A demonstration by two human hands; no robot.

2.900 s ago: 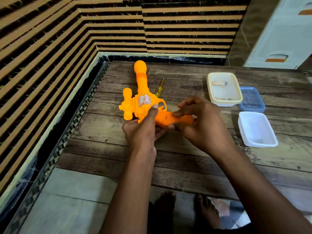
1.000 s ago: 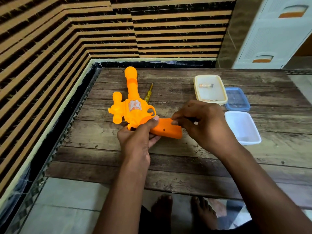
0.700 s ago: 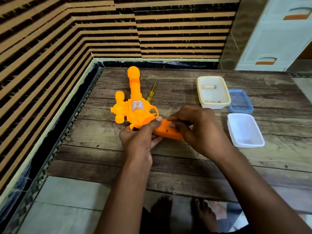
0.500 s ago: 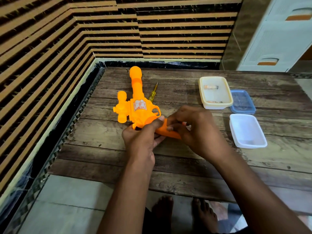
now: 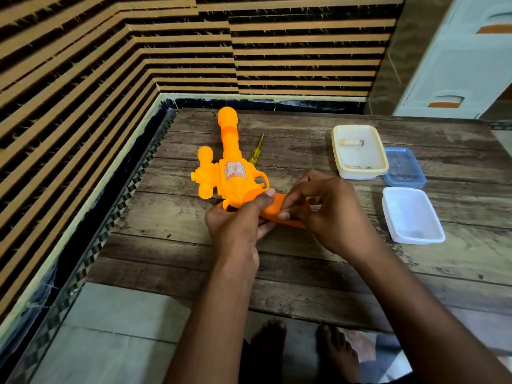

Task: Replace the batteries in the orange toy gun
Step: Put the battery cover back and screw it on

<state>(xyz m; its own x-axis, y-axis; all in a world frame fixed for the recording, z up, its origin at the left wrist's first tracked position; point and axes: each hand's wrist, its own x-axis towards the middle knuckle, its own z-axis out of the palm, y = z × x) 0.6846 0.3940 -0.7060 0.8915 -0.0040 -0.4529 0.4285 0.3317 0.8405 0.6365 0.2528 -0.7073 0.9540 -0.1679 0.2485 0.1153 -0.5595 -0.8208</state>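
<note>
Sitting at wall corner: wooden plank table (image 5: 318, 273), striped brown-and-black wall panels (image 5: 83, 79) running behind and along left side. White drawer cabinet (image 5: 460, 65) standing past far right corner of table.

Lying on table, left of centre: orange toy gun (image 5: 231, 173), barrel pointing away toward wall, rounded muzzle at far end, sticker facing up on body, side knob sticking out left. Grip end pointing right and toward near edge, mostly covered by both hands.

Holding gun body from near side: left hand (image 5: 235, 225), thumb pressing on top where body meets grip, other fingers curling underneath. Gripping the handle section: right hand (image 5: 329, 212), fingers curled over top, fingertips (image 5: 284, 216) pinching along handle's near edge. Not possible telling whether battery cover is on or off, hand hiding it.

Sitting on right side of table: cream plastic container (image 5: 360, 173) holding two small cylindrical items, likely batteries, one at far end, one at near wall. Lying just right of it, touching or nearly: blue lid (image 5: 404, 167). Sitting nearer, just below lid: white plastic container (image 5: 412, 217).

Lying just right of barrel, partly tucked behind gun body: yellow-handled screwdriver (image 5: 256, 149), tip pointing toward wall.

Showing below table edge: bare feet (image 5: 302, 350) on tiled floor.
</note>
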